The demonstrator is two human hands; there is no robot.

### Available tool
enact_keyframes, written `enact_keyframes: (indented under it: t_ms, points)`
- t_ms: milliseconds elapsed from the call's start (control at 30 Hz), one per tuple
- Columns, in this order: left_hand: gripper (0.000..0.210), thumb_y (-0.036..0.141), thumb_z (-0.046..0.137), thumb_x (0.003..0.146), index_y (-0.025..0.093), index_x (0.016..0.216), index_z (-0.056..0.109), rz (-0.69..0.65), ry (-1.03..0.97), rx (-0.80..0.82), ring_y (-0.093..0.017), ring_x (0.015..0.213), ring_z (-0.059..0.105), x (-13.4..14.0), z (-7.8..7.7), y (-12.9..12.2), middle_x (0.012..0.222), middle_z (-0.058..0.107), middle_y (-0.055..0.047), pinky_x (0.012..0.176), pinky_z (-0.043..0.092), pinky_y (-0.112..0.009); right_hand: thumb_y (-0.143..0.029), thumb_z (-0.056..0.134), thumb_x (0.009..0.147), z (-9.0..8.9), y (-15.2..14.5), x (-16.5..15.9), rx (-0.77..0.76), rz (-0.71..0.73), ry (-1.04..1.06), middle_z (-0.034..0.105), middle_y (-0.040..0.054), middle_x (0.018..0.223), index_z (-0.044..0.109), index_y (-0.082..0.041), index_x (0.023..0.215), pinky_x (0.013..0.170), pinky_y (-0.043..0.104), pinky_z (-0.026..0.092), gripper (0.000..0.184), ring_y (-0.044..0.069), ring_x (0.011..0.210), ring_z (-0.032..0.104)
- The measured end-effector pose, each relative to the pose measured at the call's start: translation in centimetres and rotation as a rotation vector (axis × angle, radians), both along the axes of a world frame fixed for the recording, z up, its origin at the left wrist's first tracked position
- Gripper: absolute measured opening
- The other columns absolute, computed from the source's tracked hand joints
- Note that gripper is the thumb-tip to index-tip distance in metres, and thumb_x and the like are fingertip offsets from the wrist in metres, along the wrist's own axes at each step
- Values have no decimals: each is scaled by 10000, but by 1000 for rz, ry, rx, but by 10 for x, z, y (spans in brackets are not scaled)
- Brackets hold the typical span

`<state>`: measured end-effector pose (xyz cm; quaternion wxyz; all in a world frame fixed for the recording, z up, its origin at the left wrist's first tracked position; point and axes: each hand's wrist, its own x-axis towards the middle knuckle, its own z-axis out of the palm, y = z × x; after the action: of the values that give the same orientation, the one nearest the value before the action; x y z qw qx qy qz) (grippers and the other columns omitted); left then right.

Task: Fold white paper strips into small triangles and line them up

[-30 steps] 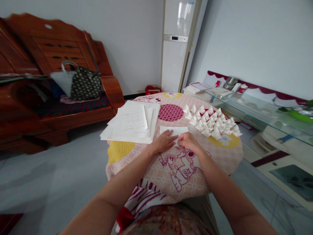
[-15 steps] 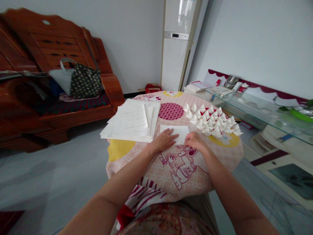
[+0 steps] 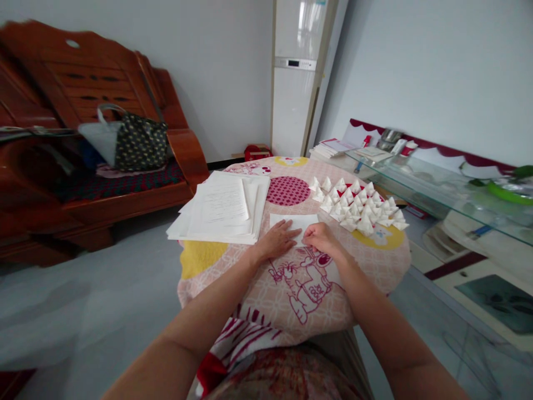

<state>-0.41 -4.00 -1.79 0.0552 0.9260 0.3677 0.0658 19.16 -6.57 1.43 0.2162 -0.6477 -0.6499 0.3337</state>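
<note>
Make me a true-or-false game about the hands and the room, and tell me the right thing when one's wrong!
1. The left hand lies on the white paper. True.
2. The right hand is spread wide. False: its fingers are curled in, at the paper.
3. A bag sits on the sofa. True.
4. The folded shapes are green. False: they are white.
5. The big paper pile is on the floor. False: it's on the table.

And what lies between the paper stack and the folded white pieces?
In the head view: a dotted circle on the tablecloth and, nearer the person, a white sheet, touched by the left hand and right hand.
</note>
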Motion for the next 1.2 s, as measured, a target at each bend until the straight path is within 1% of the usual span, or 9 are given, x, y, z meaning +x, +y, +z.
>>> enact_keyframes:
  t_ms: [100, 300, 433, 567, 733, 800, 933, 1033, 1200]
  points:
    - [488, 318, 467, 1021, 197, 1490, 530, 26, -29, -19, -245, 1523, 357, 1, 2, -1, 1569, 496, -123, 1265, 260, -422, -145, 748, 721, -8, 2, -4, 41, 29, -66, 608, -24, 536, 677, -168, 676, 512, 218, 402, 88, 119, 494, 567]
    - [598, 423, 599, 941, 200, 1493, 535, 195, -40, -87, -302, 1499, 398, 7, 9, -7, 1610, 435, -139, 1247, 315, -417, -178, 773, 719, -14, 2, -3, 140, 27, -162, 679, 7, 652, 716, -182, 705, 617, 257, 422, 60, 153, 646, 609]
    - [625, 418, 596, 933, 209, 1516, 510, 210, -39, -121, -298, 1519, 365, 8, 12, -9, 1632, 402, -132, 1257, 292, -407, -173, 772, 719, -13, 0, -4, 122, 27, -151, 680, 7, 654, 721, -184, 716, 626, 264, 416, 52, 153, 648, 605]
    - [639, 393, 607, 906, 236, 1518, 507, 238, -59, -151, -303, 1529, 343, 1, 11, -8, 1647, 381, -107, 1261, 279, -444, -175, 784, 702, -14, -1, -5, 119, 7, -141, 664, -3, 632, 717, -186, 716, 607, 266, 402, 69, 147, 614, 584]
    - [637, 313, 592, 903, 234, 1527, 495, 274, -49, -207, -328, 1548, 291, -13, 17, -11, 1672, 320, -125, 1274, 217, -492, -180, 798, 701, -15, -2, -4, 126, -3, -130, 653, -11, 626, 710, -188, 712, 601, 263, 397, 89, 141, 600, 573]
    - [636, 263, 578, 903, 227, 1532, 488, 270, -53, -231, -322, 1556, 271, -17, 19, -13, 1678, 306, -126, 1277, 210, -489, -177, 801, 702, -15, -2, -4, 122, -8, -124, 661, -7, 635, 710, -188, 714, 605, 262, 399, 92, 143, 611, 581]
    - [629, 163, 541, 888, 261, 1509, 518, 218, -109, -261, -299, 1559, 269, -27, 17, -15, 1666, 349, -73, 1275, 229, -513, -184, 802, 706, -15, -2, -3, 112, -10, -123, 676, 1, 646, 714, -188, 720, 609, 260, 406, 88, 149, 625, 598]
    - [658, 93, 511, 857, 264, 1492, 539, 140, -177, -273, -293, 1554, 278, -37, 12, -12, 1649, 384, -65, 1266, 253, -534, -194, 799, 709, -15, -2, -3, 112, -12, -126, 677, 1, 644, 714, -191, 718, 607, 260, 410, 85, 153, 623, 600]
    - [756, 16, 484, 774, 303, 1469, 560, 51, -249, -281, -274, 1536, 326, -50, -1, -9, 1621, 436, -23, 1263, 285, -504, -191, 795, 711, -16, -2, -3, 108, -14, -126, 681, 1, 646, 717, -194, 721, 611, 260, 415, 79, 155, 629, 605]
